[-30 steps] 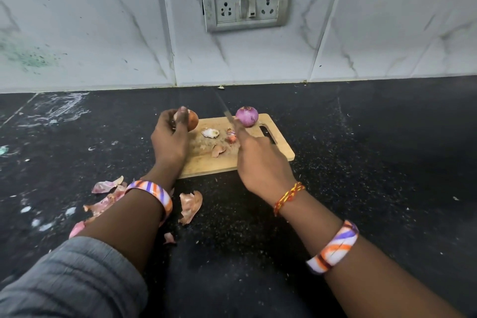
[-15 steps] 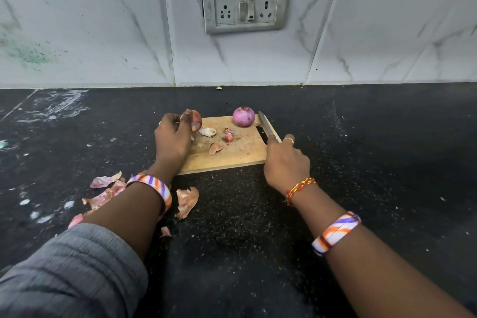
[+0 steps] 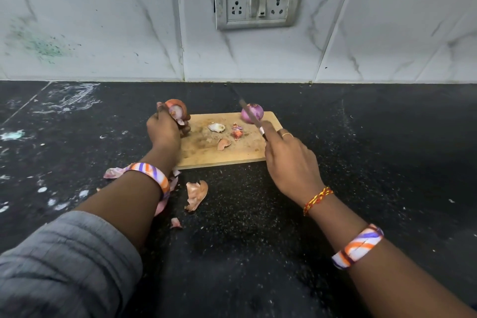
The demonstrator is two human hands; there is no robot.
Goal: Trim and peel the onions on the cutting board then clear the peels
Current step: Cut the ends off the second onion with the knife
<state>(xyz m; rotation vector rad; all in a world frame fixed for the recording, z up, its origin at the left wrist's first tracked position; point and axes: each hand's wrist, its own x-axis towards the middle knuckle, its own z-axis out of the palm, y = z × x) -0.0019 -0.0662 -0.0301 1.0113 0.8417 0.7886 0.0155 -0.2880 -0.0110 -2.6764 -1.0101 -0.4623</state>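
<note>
Left hand (image 3: 165, 128) curls round a brown-skinned onion (image 3: 177, 110) at the board's left end, fingers wrapped on it, pale cut face showing toward the camera. Right hand (image 3: 289, 160) grips a knife (image 3: 251, 116) by the handle, fingers closed round it; thin dark blade angles up and away from that hand, crossing in front of a round purple peeled onion (image 3: 253, 112) that sits on the far edge of the board, just beyond the right hand. Whether blade touches it, cannot tell.

Board (image 3: 204, 155) is flat pale wood, rectangular with rounded corners, stained, lying on the black speckled table (image 3: 258, 227) between the hands. Small papery scraps (image 3: 224, 143) and a whitish trimmed end (image 3: 216, 127) lie on the board between the hands.

Loose peels (image 3: 196, 194), thin, curled, pinkish-brown, lie on the table just near of the board, beside and under the left wrist. Striped bangles on both forearms; red-yellow thread on the right wrist; grey sleeve on the left arm.
</note>
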